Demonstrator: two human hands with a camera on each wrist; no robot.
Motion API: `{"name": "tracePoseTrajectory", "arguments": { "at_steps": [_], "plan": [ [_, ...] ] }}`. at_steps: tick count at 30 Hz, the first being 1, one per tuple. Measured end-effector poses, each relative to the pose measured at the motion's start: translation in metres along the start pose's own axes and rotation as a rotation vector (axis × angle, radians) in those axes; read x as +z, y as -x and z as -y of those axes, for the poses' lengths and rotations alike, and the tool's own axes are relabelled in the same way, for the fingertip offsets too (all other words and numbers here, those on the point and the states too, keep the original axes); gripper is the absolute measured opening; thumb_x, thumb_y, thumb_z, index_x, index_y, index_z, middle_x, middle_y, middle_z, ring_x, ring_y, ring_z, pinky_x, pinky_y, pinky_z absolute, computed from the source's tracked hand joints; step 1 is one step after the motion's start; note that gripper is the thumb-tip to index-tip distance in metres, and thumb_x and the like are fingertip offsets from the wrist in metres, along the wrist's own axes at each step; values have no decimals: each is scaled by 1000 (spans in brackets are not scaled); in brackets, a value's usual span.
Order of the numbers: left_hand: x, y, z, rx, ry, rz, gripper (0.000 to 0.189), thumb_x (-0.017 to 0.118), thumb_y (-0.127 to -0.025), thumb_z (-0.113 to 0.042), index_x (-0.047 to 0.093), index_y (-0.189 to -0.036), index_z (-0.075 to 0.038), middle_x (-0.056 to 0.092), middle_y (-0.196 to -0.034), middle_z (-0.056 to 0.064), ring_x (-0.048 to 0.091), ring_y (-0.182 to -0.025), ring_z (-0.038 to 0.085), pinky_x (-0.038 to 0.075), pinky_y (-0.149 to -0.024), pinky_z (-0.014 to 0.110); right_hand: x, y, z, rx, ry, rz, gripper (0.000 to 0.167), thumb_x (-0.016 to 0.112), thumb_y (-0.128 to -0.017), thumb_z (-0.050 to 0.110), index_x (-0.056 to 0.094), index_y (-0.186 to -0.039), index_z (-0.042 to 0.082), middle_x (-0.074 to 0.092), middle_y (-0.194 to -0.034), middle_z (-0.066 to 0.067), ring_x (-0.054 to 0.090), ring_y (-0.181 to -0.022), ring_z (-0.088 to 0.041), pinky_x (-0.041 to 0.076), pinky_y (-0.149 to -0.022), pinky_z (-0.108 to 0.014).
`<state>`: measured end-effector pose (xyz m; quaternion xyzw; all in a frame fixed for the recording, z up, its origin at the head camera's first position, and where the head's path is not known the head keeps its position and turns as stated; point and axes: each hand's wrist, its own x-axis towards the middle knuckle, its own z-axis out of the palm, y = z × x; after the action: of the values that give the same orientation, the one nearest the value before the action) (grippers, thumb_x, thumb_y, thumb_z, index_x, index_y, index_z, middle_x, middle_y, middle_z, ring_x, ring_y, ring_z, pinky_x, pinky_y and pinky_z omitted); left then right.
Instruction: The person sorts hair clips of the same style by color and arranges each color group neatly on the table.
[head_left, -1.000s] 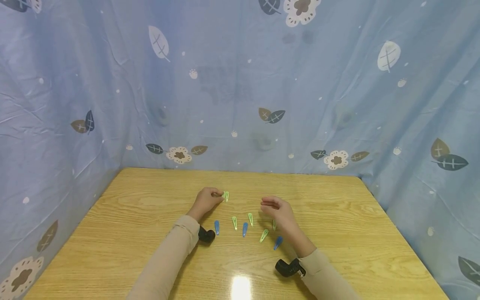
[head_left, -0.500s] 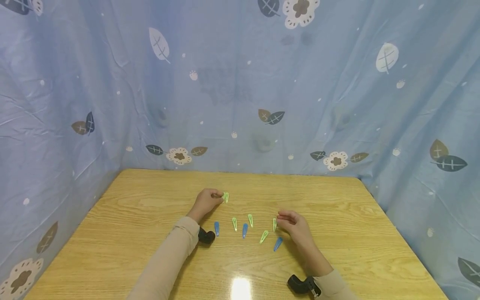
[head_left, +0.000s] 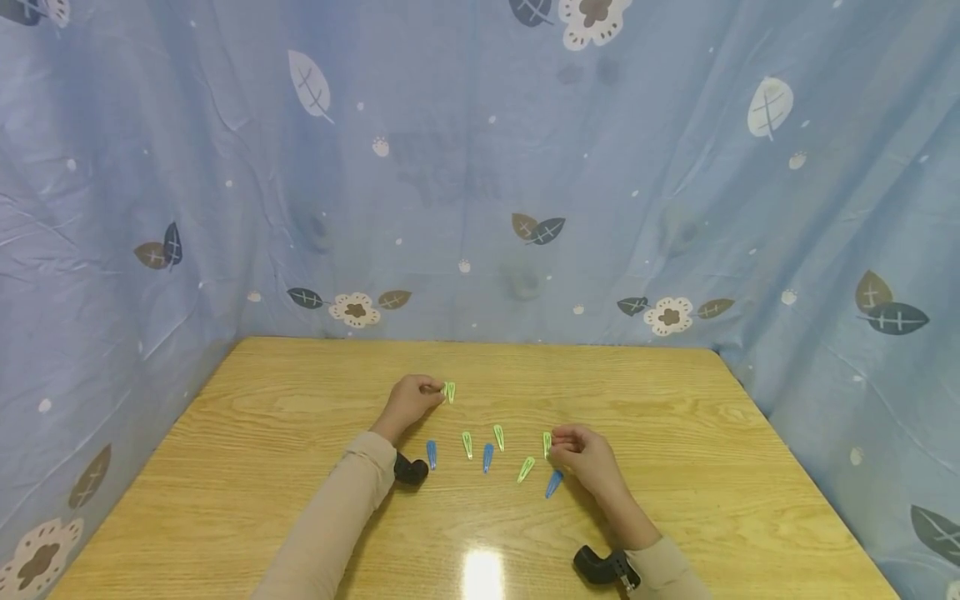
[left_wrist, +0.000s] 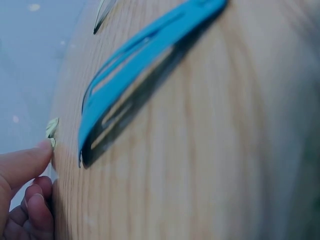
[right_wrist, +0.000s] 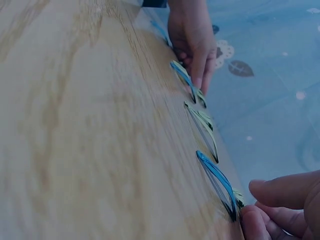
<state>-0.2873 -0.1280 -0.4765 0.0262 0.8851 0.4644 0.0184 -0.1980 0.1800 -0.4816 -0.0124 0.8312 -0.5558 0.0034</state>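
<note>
Several snap hair clips, green and blue, lie on the wooden table. At the back, my left hand [head_left: 411, 402] pinches a green hair clip [left_wrist: 52, 128], beside another green hair clip [head_left: 452, 392]. In the left wrist view a blue hair clip [left_wrist: 145, 60] fills the foreground. My right hand [head_left: 588, 457] is low at the right, fingertips right at the edge of a green hair clip [head_left: 547, 445]. Its thumb and fingers stand apart in the right wrist view. Just below that hand lies a blue hair clip [head_left: 554, 483].
Between the hands lie two upright green hair clips [head_left: 498, 437], a tilted green hair clip [head_left: 526, 469] and a blue hair clip [head_left: 488, 457]. Another blue hair clip [head_left: 432, 454] is near the left wrist. A blue patterned curtain [head_left: 465, 167] encloses the table [head_left: 300, 467].
My right hand has moved right and toward me, from above the middle to the rightmost green hair clip. The left hand stays at the back clips.
</note>
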Motion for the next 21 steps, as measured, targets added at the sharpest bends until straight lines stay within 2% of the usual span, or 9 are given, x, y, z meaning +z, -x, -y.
{"name": "tracePoseTrajectory", "arguments": {
  "at_steps": [6,14,21],
  "plan": [
    [1,-1,1,2,5,-6,24,69,-86,-15,71,-109,-9,68,-111,8,62,-98,24,51,-87,41,2,-2,4,-9,82,-31,25,73,-80,4,66,-103,-2,68,-93,-9,64,-81,-15,53,-69,-19],
    [-1,0,0,35,2,-18,23,70,-85,-13,72,-107,-7,69,-110,11,63,-100,27,51,-89,42,7,-3,11,-84,265,-55,22,75,-78,7,67,-96,-2,66,-85,-6,62,-75,-14,53,-65,-21],
    [-1,0,0,43,18,-15,23,70,-86,-13,72,-107,-7,68,-112,11,62,-102,27,51,-89,42,9,-3,12,-84,305,-74,18,74,-78,4,68,-94,-1,65,-82,-4,61,-73,-12,52,-64,-23]
  ]
}}
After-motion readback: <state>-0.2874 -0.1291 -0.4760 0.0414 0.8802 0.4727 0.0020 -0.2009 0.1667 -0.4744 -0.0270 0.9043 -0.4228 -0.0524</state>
